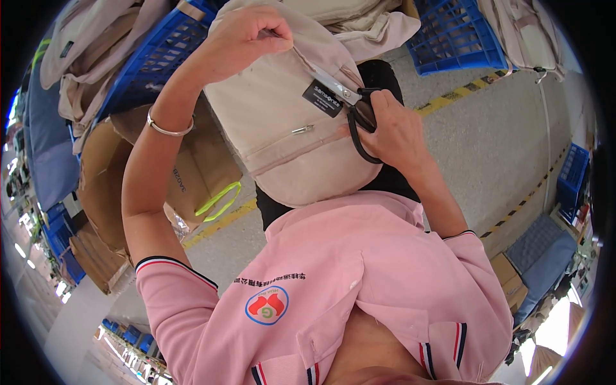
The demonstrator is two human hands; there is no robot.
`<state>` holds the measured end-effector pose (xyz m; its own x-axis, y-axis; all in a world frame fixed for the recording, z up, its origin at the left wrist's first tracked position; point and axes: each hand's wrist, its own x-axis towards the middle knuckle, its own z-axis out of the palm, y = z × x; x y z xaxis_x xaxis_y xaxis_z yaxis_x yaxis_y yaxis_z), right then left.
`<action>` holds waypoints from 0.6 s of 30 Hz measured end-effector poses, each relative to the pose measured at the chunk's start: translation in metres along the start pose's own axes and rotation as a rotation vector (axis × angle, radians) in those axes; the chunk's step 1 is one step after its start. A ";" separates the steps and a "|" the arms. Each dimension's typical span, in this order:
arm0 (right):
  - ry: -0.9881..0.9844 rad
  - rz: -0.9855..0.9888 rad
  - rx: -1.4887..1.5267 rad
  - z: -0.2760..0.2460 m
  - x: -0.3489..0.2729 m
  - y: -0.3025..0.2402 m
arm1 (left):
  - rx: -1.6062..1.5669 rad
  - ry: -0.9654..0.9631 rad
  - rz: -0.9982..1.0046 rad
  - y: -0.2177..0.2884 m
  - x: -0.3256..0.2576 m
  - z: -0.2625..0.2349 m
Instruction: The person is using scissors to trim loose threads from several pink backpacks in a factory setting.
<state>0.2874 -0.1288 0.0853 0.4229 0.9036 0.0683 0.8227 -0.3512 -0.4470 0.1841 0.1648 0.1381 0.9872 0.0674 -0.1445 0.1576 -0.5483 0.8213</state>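
Observation:
A beige fabric bag [256, 106] lies across my lap, with a dark rectangular label [314, 96] and a zipper pull [303, 129] on its face. My right hand [399, 131] grips a pair of scissors [347, 94] by its black handles. Their metal blades slant up and left over the bag, just past the label. Above the bag's far part is my left hand [244, 42], its fingers curled into a pinch near the blade tips. Whatever sits between those fingertips is too small to make out.
Blue plastic crates stand at the far left [151, 61] and far right [455, 35], with more beige bags [378, 35] beyond my lap. An opened cardboard box [192, 170] with a neon-yellow strap [219, 200] is at my left. Striped floor tape [452, 97] runs on the right.

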 end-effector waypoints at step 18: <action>0.023 0.071 -0.001 0.018 0.001 -0.005 | 0.285 0.133 0.184 0.002 0.002 0.005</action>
<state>0.2764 -0.1211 0.0715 0.4885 0.8707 0.0567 0.7908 -0.4144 -0.4505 0.1867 0.1596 0.1362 0.9958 0.0436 0.0804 -0.0177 -0.7703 0.6375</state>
